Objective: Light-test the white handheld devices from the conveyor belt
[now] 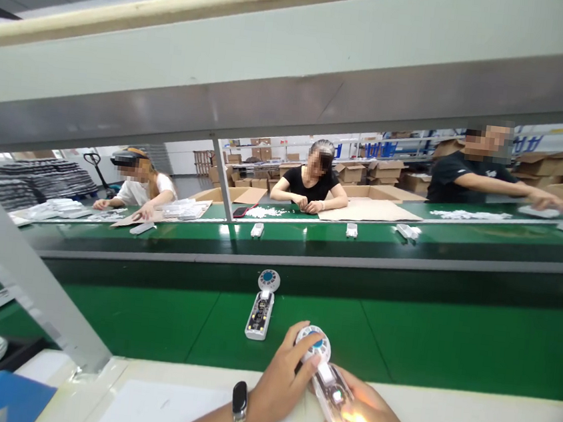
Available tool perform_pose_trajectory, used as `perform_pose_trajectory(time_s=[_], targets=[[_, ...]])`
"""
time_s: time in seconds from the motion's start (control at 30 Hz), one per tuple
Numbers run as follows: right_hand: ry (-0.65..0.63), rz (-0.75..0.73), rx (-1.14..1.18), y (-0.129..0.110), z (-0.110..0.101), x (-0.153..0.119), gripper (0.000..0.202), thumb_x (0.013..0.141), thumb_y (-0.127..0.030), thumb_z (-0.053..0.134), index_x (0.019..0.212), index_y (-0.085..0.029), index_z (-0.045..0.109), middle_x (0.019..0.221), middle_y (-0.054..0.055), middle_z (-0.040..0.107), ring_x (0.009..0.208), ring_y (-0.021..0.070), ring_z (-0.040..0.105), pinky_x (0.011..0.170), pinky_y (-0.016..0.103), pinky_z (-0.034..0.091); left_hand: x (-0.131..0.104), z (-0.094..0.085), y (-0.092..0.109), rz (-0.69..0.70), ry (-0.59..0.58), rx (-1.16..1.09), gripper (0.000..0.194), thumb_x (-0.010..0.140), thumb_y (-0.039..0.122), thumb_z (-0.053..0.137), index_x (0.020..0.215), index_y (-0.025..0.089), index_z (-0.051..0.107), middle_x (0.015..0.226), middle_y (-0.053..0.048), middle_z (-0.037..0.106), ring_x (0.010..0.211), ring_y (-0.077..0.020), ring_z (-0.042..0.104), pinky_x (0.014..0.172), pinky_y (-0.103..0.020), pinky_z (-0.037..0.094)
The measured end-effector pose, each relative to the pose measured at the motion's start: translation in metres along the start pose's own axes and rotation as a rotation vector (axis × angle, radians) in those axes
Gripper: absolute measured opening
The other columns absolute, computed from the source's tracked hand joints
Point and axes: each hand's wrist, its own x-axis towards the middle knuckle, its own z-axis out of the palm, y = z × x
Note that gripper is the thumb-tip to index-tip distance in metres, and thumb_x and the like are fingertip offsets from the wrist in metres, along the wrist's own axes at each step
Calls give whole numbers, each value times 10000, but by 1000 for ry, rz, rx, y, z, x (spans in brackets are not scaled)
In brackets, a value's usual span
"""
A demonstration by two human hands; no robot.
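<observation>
Gripped by both hands, a white device (335,399) with an exposed circuit board sits at the near edge, right of centre, tilted with its round head (314,344) pointing away. The left hand (280,380) pinches that head, fingers across its face, seemingly to steady it; the right hand (372,412) wraps the body from the right, apparently bearing its weight and leaving the board facing up. Bright glare hides the lower end. Beyond, 1 similar unit (259,316) lies alone on the green belt (150,311), board up, probably within easy reach. Across the far belt, 3 people work over white parts (267,212).
</observation>
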Motion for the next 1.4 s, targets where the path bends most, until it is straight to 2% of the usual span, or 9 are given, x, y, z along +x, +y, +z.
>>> perform_pose_trajectory(time_s=[0.23,0.33,0.43,0.67,0.83,1.1,1.27,1.4], targets=[[40,23,1,-4,3,-1,636,571,-302,657,1163,-186,457,750,30,640,571,176,623,568,299,459,0,0,0,-1,-11,2,381,899,407,370,1221,246,498,1374,-73,320,1242,-228,344,1042,-366,289],[42,14,1,-5,5,-2,636,582,-289,644,1179,-202,444,743,23,630,596,183,625,585,311,471,0,0,-1,6,-4,-7,386,897,409,376,1222,243,500,1376,-75,319,1238,-237,349,1040,-373,295],[41,-26,29,-5,6,-3,553,603,-249,612,1139,-209,481,781,25,616,656,197,631,588,316,478,1,0,-2,7,9,-6,386,895,410,377,1219,241,503,1365,-76,334,1229,-241,360,1034,-374,304],[-70,-39,20,-6,0,-3,558,598,-237,624,1142,-204,506,911,60,618,780,222,637,657,325,483,2,2,-3,5,18,-6,384,896,407,378,1213,235,508,1334,-84,372,1210,-231,383,1031,-370,311],[-115,-30,-34,0,-10,-1,659,618,-282,661,1230,-214,425,964,77,621,853,238,627,720,347,470,1,2,-3,15,16,15,377,900,397,371,1218,245,502,1356,-72,348,1221,-228,372,1034,-360,309],[-142,-54,-58,5,-15,1,732,647,-299,650,1292,-172,328,876,94,662,770,217,636,686,323,458,1,1,-1,17,20,9,383,897,406,373,1215,241,508,1360,-77,347,1225,-233,370,1033,-375,313],[-129,-51,-64,5,-15,1,771,606,-352,694,1281,-187,360,916,99,649,817,240,631,707,341,466,1,1,-1,17,21,22,382,898,403,371,1219,246,506,1363,-73,345,1223,-235,375,1030,-368,320],[-116,-40,-55,3,-12,0,738,605,-315,689,1267,-203,382,917,93,645,836,246,630,740,366,462,0,1,-1,12,18,39,382,899,403,366,1224,253,500,1374,-68,328,1233,-238,362,1035,-370,312]])
